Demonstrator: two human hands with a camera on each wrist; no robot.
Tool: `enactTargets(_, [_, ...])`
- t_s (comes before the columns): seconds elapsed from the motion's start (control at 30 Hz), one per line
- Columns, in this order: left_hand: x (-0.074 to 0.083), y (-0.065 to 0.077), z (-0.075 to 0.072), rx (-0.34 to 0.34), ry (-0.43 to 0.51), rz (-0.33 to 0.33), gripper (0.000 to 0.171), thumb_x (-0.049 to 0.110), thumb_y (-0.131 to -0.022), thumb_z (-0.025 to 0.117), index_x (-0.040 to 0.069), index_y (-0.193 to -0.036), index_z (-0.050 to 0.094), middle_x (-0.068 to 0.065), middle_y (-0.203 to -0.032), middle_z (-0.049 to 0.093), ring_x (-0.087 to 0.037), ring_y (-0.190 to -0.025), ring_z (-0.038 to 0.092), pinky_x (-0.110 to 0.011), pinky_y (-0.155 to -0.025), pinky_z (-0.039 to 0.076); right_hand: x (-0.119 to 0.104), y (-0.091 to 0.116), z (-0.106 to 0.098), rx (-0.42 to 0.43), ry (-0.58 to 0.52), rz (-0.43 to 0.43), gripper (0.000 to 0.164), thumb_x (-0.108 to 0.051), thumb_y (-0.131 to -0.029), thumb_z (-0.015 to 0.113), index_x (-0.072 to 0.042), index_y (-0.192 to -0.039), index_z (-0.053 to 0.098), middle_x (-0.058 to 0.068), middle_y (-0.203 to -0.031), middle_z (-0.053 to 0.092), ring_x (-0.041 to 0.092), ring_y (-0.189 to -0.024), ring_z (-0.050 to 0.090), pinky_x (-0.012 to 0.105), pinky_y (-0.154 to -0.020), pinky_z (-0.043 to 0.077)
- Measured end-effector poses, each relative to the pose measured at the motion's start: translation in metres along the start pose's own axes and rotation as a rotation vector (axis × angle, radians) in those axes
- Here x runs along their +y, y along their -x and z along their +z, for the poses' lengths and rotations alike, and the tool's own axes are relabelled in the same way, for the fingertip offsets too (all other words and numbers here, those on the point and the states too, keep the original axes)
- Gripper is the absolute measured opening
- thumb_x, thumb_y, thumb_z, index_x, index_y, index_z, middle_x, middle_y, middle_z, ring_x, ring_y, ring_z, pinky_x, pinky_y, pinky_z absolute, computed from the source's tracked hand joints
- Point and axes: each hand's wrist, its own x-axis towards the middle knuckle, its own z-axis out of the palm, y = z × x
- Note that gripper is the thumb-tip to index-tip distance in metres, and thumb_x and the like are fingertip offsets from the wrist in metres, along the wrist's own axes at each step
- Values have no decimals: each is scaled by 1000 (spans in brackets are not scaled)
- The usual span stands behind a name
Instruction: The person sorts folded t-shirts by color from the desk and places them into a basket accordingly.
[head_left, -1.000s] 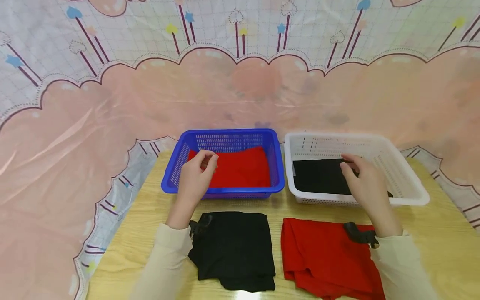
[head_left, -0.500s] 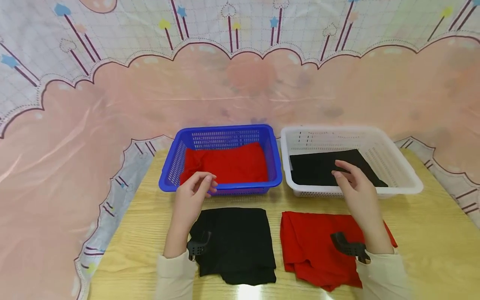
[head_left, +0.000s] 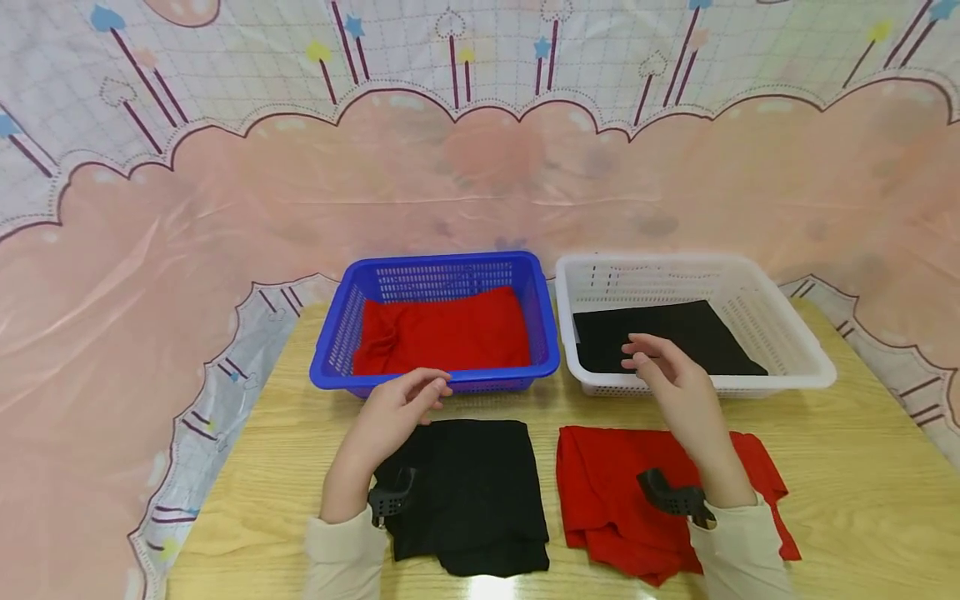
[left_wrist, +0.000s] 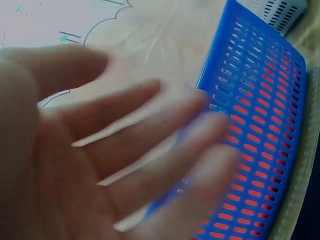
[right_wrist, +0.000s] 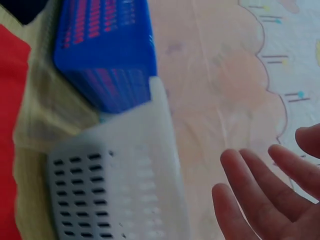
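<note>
My left hand hovers by the front rim of the blue basket, fingers relaxed and holding nothing. In the left wrist view its spread fingers overlap the basket's wall. Inside that basket lies a red cloth. My right hand hangs over the front rim of the white basket, loosely curved and empty. A flat black cloth rests in the white basket. Below the left hand a folded black cloth lies on the table; a folded red cloth is partly hidden under the right forearm.
Both baskets stand side by side at the back of the wooden table. Behind them hangs a pink and white patterned curtain, which also runs down the left side. Each wrist wears a black strap device.
Both hands have drawn back from over the baskets toward the front rims. Over the last half second the right hand has shifted left, while the left hand moved slightly right and nearer.
</note>
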Motion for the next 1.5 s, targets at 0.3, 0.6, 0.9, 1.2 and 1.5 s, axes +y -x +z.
enactTargets(0.3, [-15, 0, 4, -116, -287, -55, 33, 33, -89, 52, 16, -116, 59, 1, -109, 59, -18, -99, 55, -40, -89, 42, 4, -1, 21, -186, -113, 38, 33, -33, -92, 46, -15, -120, 53, 3, -108, 60, 19, -96, 58, 20, -84, 43])
enactTargets(0.6, [-35, -2, -5, -113, -311, -97, 32, 31, -91, 50, 10, -113, 58, -3, -106, 60, -22, -96, 55, -43, -88, 42, 7, -1, 35, -312, -136, 67, 36, -32, -92, 48, -11, -121, 51, 6, -108, 61, 15, -93, 60, 40, -90, 42])
enactTargets(0.9, [-48, 2, -18, -48, -389, -186, 34, 30, -90, 49, 5, -112, 57, -10, -101, 61, -26, -89, 56, -46, -82, 44, 10, 4, 63, -503, -76, 69, 37, -31, -92, 49, -9, -122, 52, 10, -109, 61, 20, -93, 61, 34, -84, 47])
enactTargets(1.2, [-58, 9, -21, -68, -353, -398, 39, 38, -91, 44, 5, -112, 51, -7, -64, 52, -20, -47, 50, -31, -48, 41, 19, 13, 88, -683, -70, 167, 44, -31, -92, 49, -3, -126, 47, 11, -100, 64, 20, -79, 64, 34, -76, 50])
enactTargets(1.5, [-57, 7, -13, -138, -407, -312, 55, 43, -87, 50, 3, -124, 49, -18, -107, 58, -33, -90, 56, -46, -75, 47, 16, 17, 101, -731, -59, 187, 60, -37, -90, 50, -3, -137, 32, 9, -98, 64, 19, -80, 64, 35, -74, 51])
